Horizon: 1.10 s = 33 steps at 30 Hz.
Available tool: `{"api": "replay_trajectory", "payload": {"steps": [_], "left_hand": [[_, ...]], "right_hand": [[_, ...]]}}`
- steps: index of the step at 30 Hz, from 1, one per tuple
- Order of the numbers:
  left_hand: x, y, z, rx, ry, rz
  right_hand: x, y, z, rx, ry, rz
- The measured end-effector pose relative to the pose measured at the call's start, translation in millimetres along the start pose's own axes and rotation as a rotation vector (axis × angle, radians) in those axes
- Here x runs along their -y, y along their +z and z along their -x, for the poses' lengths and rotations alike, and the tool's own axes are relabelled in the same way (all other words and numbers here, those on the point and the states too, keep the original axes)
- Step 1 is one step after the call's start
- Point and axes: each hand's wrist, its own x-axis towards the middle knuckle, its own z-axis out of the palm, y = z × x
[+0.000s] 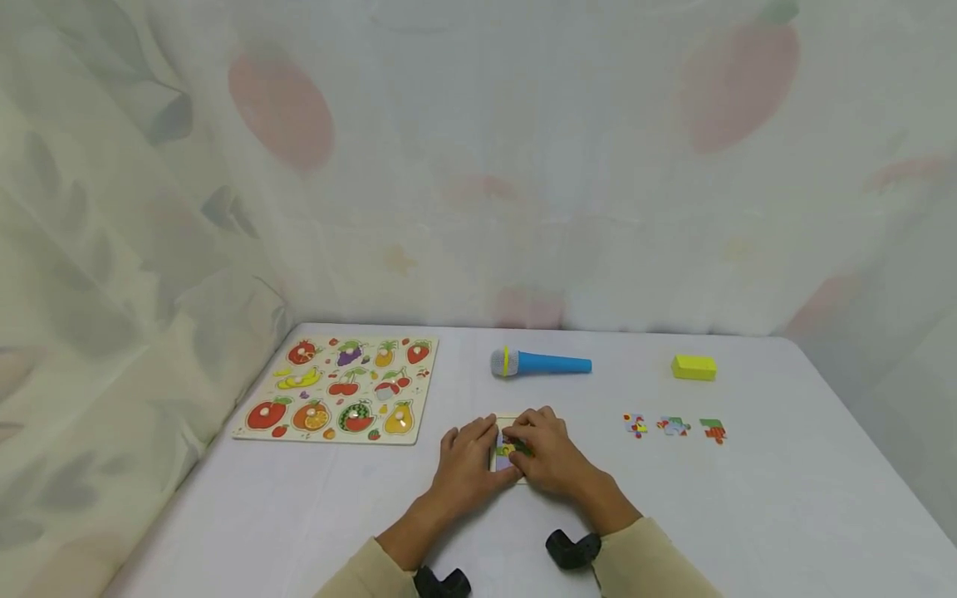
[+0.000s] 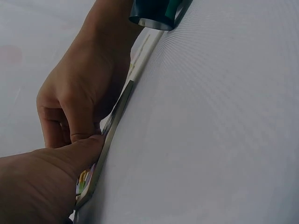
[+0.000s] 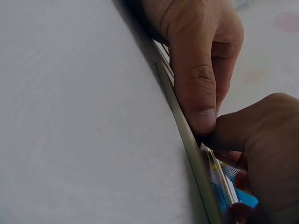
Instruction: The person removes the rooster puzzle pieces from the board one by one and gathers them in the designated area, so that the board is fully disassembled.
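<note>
A small jigsaw board (image 1: pixel 503 462) with a pale wooden rim and a colourful picture lies flat on the table, largely covered by both hands. My left hand (image 1: pixel 467 465) rests along its left side, fingers pointing forward, while the thumb (image 3: pixel 203 120) presses at the near edge. From the right, my right hand (image 1: pixel 555 455) reaches over the board with bent fingers. Its thumb and index finger pinch a puzzle piece (image 1: pixel 521 447), dark and green, low over the picture. The left wrist view shows the thumbs close together at the board's edge (image 2: pixel 108 135).
Three loose puzzle pieces (image 1: pixel 674 426) lie in a row to the right. Behind them sits a yellow block (image 1: pixel 694 368). A blue toy microphone (image 1: pixel 555 364) lies beyond the hands. At the left is a large fruit peg puzzle (image 1: pixel 404 440). Patterned cloth (image 1: pixel 478 166) hangs behind the table.
</note>
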Motion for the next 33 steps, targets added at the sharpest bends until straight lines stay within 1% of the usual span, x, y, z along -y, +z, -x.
{"api": "replay_trajectory", "payload": {"steps": [5,9,12,15,19,22,27,33], "left_hand": [[0.3,0.2,-0.7,-0.002,0.002,0.001],[1.1,0.6,-0.9,-0.002,0.002,0.005],[0.6,-0.1,-0.9,0.007,-0.006,0.011],[-0.2,-0.6,-0.4,0.017,-0.011,0.011],[-0.5,-0.5,0.3,0.018,-0.004,0.004],[-0.3,-0.3,0.4,0.018,-0.003,0.0],[-0.4,-0.8,0.1,0.023,-0.01,0.001],[0.1,0.2,-0.6,0.033,-0.02,-0.002]], "right_hand": [[-1,-1,0,-0.015,-0.036,0.045],[2,-6,1,-0.04,-0.042,0.078],[4,-11,3,-0.06,-0.023,0.044],[6,-17,6,-0.087,-0.007,-0.027],[8,-27,10,-0.143,-0.026,-0.11],[9,-35,14,-0.173,-0.038,-0.149],[10,-51,23,-0.221,-0.053,-0.176],[9,-67,36,-0.283,-0.083,-0.165]]}}
